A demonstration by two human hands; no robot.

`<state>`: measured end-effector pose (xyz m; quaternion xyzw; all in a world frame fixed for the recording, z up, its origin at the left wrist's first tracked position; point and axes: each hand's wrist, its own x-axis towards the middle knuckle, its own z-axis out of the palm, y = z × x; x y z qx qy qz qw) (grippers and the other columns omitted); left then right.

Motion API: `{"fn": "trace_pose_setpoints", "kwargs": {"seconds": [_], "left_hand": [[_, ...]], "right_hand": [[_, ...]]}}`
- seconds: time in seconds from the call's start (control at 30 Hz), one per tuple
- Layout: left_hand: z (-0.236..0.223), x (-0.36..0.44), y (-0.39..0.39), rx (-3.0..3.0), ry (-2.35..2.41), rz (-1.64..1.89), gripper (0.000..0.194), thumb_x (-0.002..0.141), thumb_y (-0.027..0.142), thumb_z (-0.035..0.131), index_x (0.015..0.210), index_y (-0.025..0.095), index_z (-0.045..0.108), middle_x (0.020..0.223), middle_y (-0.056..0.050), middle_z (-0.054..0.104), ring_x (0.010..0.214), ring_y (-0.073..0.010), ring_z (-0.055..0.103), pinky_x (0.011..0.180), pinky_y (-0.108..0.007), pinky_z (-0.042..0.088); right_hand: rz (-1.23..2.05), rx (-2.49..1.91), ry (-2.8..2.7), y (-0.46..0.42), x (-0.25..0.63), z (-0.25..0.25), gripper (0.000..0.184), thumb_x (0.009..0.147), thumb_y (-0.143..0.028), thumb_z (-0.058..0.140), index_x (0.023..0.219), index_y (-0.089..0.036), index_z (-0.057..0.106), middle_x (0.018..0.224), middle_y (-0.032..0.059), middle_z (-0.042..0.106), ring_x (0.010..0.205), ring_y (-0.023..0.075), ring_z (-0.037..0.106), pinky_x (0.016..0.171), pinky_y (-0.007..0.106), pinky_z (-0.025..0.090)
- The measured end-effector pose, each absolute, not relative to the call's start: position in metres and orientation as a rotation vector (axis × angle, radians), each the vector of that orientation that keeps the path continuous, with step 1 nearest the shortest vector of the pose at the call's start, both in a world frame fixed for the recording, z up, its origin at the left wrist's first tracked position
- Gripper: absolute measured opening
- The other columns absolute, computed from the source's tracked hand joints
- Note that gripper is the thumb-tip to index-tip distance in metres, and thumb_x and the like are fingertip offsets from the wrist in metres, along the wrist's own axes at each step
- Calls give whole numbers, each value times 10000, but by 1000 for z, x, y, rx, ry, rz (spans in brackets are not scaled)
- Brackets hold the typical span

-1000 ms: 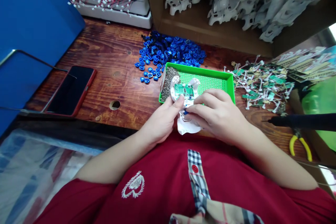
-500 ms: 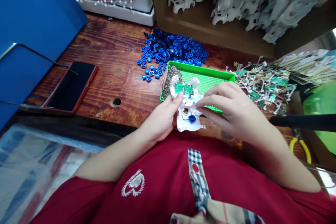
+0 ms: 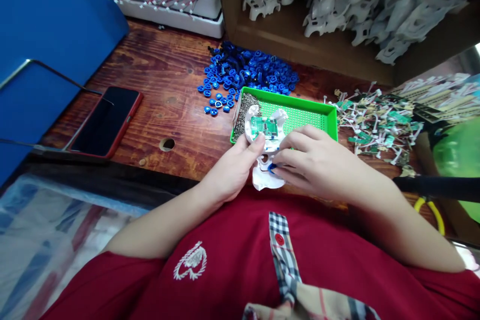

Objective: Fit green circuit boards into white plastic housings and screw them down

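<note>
A white plastic shell (image 3: 267, 181) with round cut-outs is held up in front of my shirt, over the near rim of the green basket. My left hand (image 3: 237, 166) grips its left side, thumb pressed on top near a green circuit board (image 3: 264, 126) seated in the upper part. My right hand (image 3: 309, 160) is at the shell's right side, fingers bent and close together at a small blue plastic part (image 3: 271, 167) on the lower half. The fingers partly cover this part, and the fingertips' exact hold is hidden.
Behind the shell lies a green basket (image 3: 330, 109) with small metal screws (image 3: 243, 110). Beyond it are heaped blue parts (image 3: 258, 70). Wired circuit boards (image 3: 378, 120) lie right, near yellow-handled pliers (image 3: 435, 212). A phone (image 3: 105, 121) rests left; a cardboard box (image 3: 270, 40) holds white shells.
My right hand has moved down and left across the shell, from its middle edge to the blue part, which it now partly covers. My left hand keeps its grip.
</note>
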<state>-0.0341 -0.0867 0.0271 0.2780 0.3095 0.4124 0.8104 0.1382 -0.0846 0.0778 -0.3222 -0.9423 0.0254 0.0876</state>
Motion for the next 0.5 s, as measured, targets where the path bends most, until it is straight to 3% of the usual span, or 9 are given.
{"fn": "trace_pose_setpoints", "kwargs": {"seconds": [0.23, 0.5], "left_hand": [[27, -34, -89, 715, 708, 933, 472, 889, 357, 515, 1338, 296, 385, 1348, -17, 527, 1265, -201, 450, 1076, -365, 317], [28, -33, -94, 782, 750, 980, 495, 890, 390, 495, 1355, 330, 337, 1354, -11, 514, 1267, -203, 448, 1072, -378, 327]], "right_hand": [[46, -1213, -2471, -95, 132, 65, 165, 828, -311, 574, 859, -159, 632, 831, 55, 575, 826, 172, 493, 783, 331, 384], [-226, -1310, -2339, -106, 120, 59, 128, 836, -291, 580, 804, -174, 622, 833, 45, 596, 804, 166, 481, 774, 324, 395]]}}
